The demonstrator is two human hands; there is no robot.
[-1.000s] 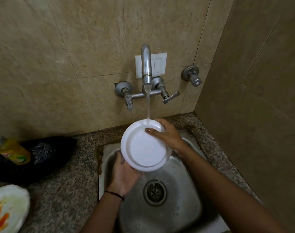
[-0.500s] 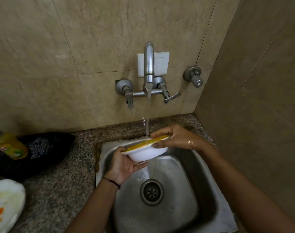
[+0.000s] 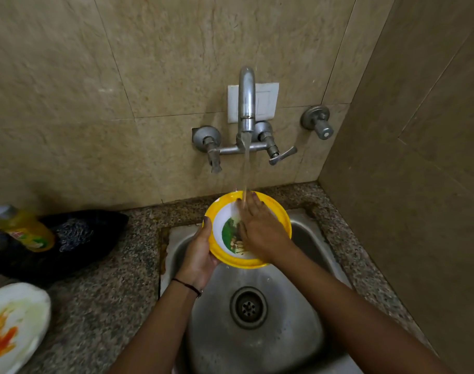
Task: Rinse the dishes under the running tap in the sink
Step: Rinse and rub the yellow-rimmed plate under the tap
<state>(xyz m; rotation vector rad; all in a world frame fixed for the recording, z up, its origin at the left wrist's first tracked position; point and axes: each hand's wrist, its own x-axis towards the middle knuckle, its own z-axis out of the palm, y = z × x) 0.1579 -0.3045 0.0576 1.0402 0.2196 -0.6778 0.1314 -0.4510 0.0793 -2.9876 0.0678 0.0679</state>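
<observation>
A yellow-rimmed bowl [image 3: 277, 214] with a white inside and a green printed picture is held tilted toward me over the steel sink [image 3: 306, 344]. My left hand [image 3: 199, 252] grips its left rim, thumb on the edge. My right hand [image 3: 260, 228] lies flat inside the bowl with fingers spread, covering much of the picture. Water from the wall tap [image 3: 246, 103] falls in a stream onto my right fingers and the bowl's upper part.
A dirty white plate [image 3: 11, 322] with orange smears lies on the granite counter [image 3: 101, 287] at the lower left. Behind it sit a black bag [image 3: 76, 238] and a yellow bottle of dish soap [image 3: 25, 228]. Tiled walls close in at the back and right.
The bowl was turned from underside up, through level, to inside facing me. My right hand moved from its rim to flat inside it. The view shifted slightly.
</observation>
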